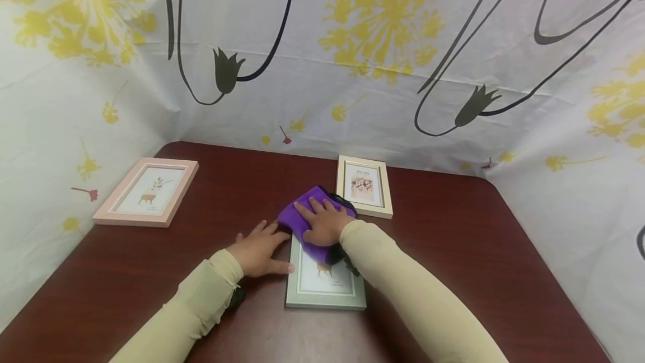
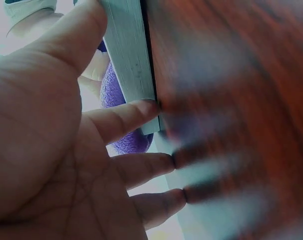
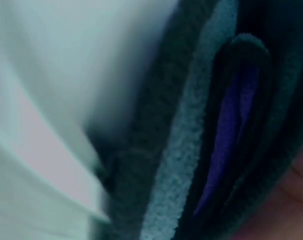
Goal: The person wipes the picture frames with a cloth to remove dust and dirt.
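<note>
In the head view, a dark red-brown bench [image 1: 443, 228] fills the lower half, with patterned sheeting [image 1: 282, 111] rising behind it and at both sides. Just below the centre, a purple cloth [image 1: 316, 251] with dark edging lies over the upper part of a pale green picture frame [image 1: 325, 301], whose lower part shows. The right hand [image 1: 326, 224] rests on the cloth, palm down, fingers extended and spread, pressing it without gripping. The left hand [image 1: 258, 255] is spread at the frame's left side, its thumb at the edge; it grips nothing. A pink frame [image 1: 178, 192] lies at the left of the picture, and a cream frame [image 1: 385, 189] lies right of centre, its lower-left corner hidden by the cloth.

In the left wrist view, the open left palm fills the left side, its index finger touching the green frame's side edge at upper centre. Purple fabric shows behind that edge; the bench takes up the right.

In the right wrist view, a dark fold of cloth with purple inside runs through the middle. A pale, blurred surface fills the left, and a sliver of skin shows at lower right; this view cannot tell how the fingers lie.
</note>
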